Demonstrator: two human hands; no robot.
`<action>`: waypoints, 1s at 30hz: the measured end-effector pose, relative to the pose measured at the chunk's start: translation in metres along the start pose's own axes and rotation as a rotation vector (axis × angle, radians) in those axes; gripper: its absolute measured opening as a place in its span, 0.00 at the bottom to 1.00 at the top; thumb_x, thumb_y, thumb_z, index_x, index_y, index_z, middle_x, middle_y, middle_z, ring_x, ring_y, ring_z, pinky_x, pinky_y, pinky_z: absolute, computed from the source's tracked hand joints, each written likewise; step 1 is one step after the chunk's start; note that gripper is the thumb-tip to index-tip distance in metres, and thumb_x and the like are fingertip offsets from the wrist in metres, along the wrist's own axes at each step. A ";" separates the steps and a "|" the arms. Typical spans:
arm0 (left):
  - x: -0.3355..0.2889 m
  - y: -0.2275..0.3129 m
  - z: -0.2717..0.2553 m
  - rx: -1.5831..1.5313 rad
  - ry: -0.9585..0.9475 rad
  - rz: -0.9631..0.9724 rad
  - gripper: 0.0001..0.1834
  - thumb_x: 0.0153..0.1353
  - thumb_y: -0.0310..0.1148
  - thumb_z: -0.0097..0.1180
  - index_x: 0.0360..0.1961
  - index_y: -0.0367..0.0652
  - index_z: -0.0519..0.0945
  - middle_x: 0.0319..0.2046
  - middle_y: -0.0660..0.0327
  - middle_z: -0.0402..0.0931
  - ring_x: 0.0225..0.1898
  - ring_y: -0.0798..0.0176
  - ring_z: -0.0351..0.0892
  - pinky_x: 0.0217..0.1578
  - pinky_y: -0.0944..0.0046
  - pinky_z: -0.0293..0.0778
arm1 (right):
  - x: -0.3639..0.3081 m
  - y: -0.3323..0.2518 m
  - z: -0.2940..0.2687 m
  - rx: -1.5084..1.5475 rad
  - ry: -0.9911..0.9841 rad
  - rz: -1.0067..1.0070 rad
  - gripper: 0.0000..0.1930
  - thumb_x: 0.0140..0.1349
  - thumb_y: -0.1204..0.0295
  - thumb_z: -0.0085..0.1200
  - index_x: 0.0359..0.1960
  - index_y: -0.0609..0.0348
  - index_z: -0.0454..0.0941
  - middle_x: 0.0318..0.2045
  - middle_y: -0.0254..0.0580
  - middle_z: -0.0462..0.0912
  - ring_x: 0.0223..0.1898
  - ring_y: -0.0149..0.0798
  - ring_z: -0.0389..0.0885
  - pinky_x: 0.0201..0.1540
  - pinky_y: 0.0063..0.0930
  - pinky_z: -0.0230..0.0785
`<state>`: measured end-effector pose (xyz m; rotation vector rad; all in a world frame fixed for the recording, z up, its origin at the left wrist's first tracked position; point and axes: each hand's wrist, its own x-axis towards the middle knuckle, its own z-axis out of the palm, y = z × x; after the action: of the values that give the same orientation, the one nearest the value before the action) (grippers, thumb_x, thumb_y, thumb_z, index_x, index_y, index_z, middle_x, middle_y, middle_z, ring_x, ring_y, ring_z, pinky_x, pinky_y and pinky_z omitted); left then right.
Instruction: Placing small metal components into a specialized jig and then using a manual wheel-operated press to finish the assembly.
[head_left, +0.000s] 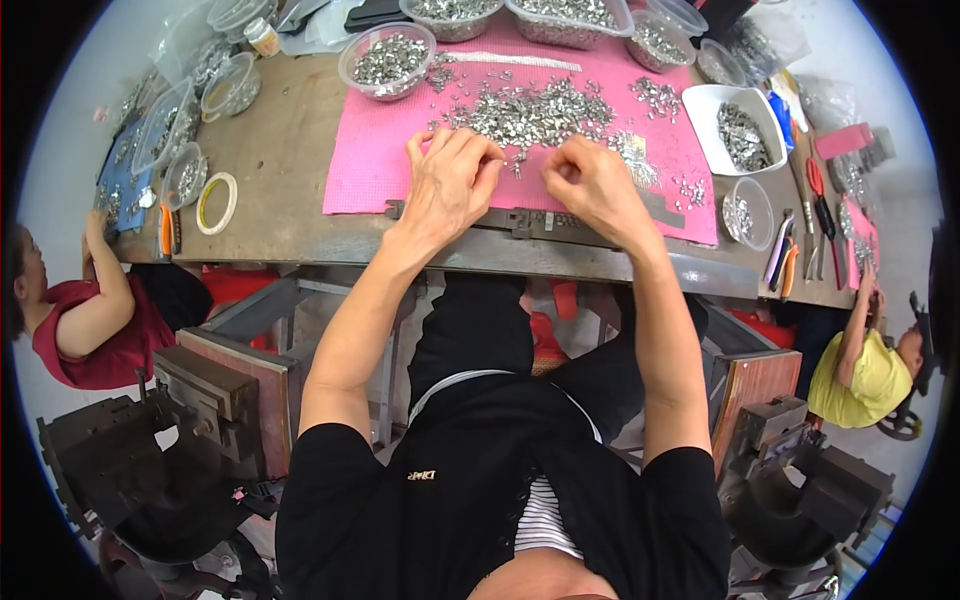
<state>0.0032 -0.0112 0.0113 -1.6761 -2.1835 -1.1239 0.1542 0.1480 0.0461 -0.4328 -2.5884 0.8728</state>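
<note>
My left hand (455,182) is over the front of the pink mat (370,150), fingers curled and thumb against them. Facing it across a small gap, my right hand (597,187) is closed in a pinch. Whatever either hand holds is too small or hidden to make out. Just below them, a dark narrow metal fixture (530,222) with small slots lies along the table's front edge, partly behind my right wrist. Beyond my fingertips spreads a loose pile of small shiny metal pieces (540,112). Right of it lies a flat patch of tiny silvery pieces (635,155).
Clear tubs of metal pieces (388,62) line the back. At right are a white tray (700,105), a round tub (747,213) and red-handled pliers (815,178). A tape roll (217,203) lies left. Co-workers sit at both sides, one in red (105,325), one in yellow (860,375).
</note>
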 end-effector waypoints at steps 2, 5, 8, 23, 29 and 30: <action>-0.006 0.010 0.000 -0.065 -0.021 0.012 0.05 0.60 0.29 0.63 0.37 0.46 0.81 0.33 0.63 0.78 0.40 0.58 0.76 0.59 0.46 0.59 | -0.011 0.007 -0.012 0.028 -0.147 0.123 0.07 0.59 0.73 0.62 0.35 0.65 0.83 0.28 0.46 0.82 0.28 0.42 0.80 0.34 0.35 0.71; -0.010 0.019 0.008 -0.142 -0.066 0.030 0.04 0.61 0.28 0.61 0.37 0.45 0.80 0.33 0.62 0.78 0.37 0.57 0.77 0.60 0.48 0.60 | -0.023 0.024 -0.009 0.036 -0.022 0.057 0.06 0.60 0.74 0.63 0.36 0.64 0.84 0.29 0.44 0.82 0.29 0.40 0.79 0.34 0.34 0.70; -0.016 0.019 0.012 -0.180 -0.016 0.003 0.04 0.63 0.25 0.60 0.39 0.42 0.80 0.31 0.62 0.77 0.37 0.58 0.77 0.60 0.50 0.62 | -0.028 0.021 -0.011 0.094 0.030 0.110 0.06 0.60 0.75 0.64 0.36 0.63 0.84 0.30 0.44 0.82 0.30 0.40 0.80 0.34 0.34 0.71; -0.021 0.047 0.029 -0.182 -0.068 0.165 0.07 0.58 0.26 0.64 0.36 0.41 0.79 0.35 0.59 0.77 0.41 0.52 0.77 0.59 0.45 0.65 | -0.034 0.028 -0.006 -0.040 0.026 -0.113 0.05 0.60 0.74 0.61 0.35 0.61 0.79 0.30 0.43 0.77 0.33 0.48 0.78 0.44 0.39 0.66; -0.018 0.050 0.032 -0.155 -0.067 0.195 0.08 0.57 0.28 0.65 0.36 0.43 0.80 0.35 0.59 0.77 0.42 0.53 0.77 0.61 0.42 0.64 | -0.067 0.016 -0.009 -0.017 0.091 -0.160 0.06 0.57 0.79 0.63 0.34 0.62 0.77 0.34 0.42 0.77 0.35 0.47 0.77 0.42 0.38 0.67; -0.018 0.051 0.033 -0.154 -0.059 0.209 0.07 0.56 0.28 0.65 0.35 0.44 0.79 0.34 0.59 0.75 0.41 0.53 0.77 0.61 0.41 0.64 | -0.070 0.017 -0.007 -0.058 0.083 -0.148 0.07 0.56 0.79 0.63 0.34 0.61 0.77 0.35 0.41 0.77 0.38 0.46 0.76 0.44 0.37 0.66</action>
<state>0.0644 0.0009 0.0021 -1.9720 -1.9400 -1.2251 0.2218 0.1362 0.0234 -0.2830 -2.5371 0.7168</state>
